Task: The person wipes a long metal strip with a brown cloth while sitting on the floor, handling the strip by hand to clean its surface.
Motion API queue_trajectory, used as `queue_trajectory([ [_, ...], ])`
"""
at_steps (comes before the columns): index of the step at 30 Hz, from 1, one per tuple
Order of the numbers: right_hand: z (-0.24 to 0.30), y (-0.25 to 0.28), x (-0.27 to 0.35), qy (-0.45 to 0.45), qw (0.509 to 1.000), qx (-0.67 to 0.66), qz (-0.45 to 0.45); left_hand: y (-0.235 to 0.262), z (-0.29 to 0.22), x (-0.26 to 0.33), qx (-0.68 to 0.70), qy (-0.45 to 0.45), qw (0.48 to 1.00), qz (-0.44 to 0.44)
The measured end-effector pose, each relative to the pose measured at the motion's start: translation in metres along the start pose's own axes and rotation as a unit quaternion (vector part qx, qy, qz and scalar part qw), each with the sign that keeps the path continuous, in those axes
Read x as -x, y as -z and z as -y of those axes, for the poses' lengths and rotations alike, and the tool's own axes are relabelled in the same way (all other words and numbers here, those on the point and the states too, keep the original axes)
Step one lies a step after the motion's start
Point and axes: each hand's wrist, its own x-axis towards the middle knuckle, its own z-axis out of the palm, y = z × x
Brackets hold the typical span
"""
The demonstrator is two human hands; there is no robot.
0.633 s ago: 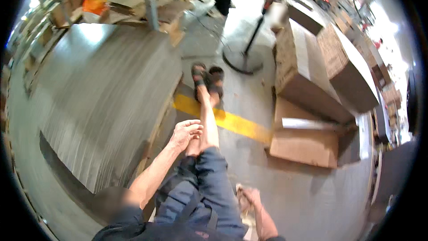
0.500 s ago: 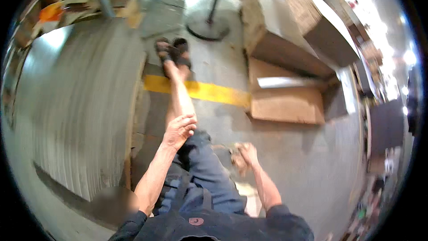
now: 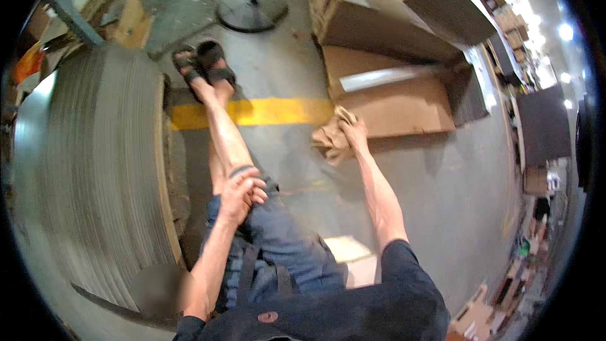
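I sit on the concrete floor with my legs stretched forward and crossed at the ankles, dark sandals (image 3: 203,63) on my feet. My left hand (image 3: 240,191) rests on my knee over rolled-up blue jeans, fingers loosely curled, holding nothing. My right hand (image 3: 353,131) is stretched out to the right and grips a crumpled tan cloth (image 3: 331,139) just above the floor, next to a flat brown cardboard box (image 3: 398,104).
A tall stack of grey sheets (image 3: 95,177) rises close on my left. A yellow floor line (image 3: 271,112) crosses under my legs. Big cardboard boxes (image 3: 391,6) stand behind the flat one. A black round stand base (image 3: 251,14) sits ahead.
My right hand has swung from beside my hip out to the front right and now holds the tan cloth. My left hand stays on my knee. The view tilted downward.
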Motion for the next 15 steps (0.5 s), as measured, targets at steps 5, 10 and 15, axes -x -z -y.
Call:
queue_trajectory([
  [5, 0.019, -0.012, -0.031, 0.064, 0.966, 0.220, 0.117, 0.002, 0.005, -0.005, 0.036, 0.020, 0.999, 0.031],
  [10, 0.048, -0.045, -0.051, 0.349, 0.800, 0.476, 0.105, 0.007, 0.008, -0.003, 0.063, 0.012, 0.996, 0.063],
  [15, 0.072, -0.066, -0.100, 0.250, 0.770, 0.579, 0.098, 0.006, 0.004, -0.004, 0.065, 0.031, 0.995, 0.071],
])
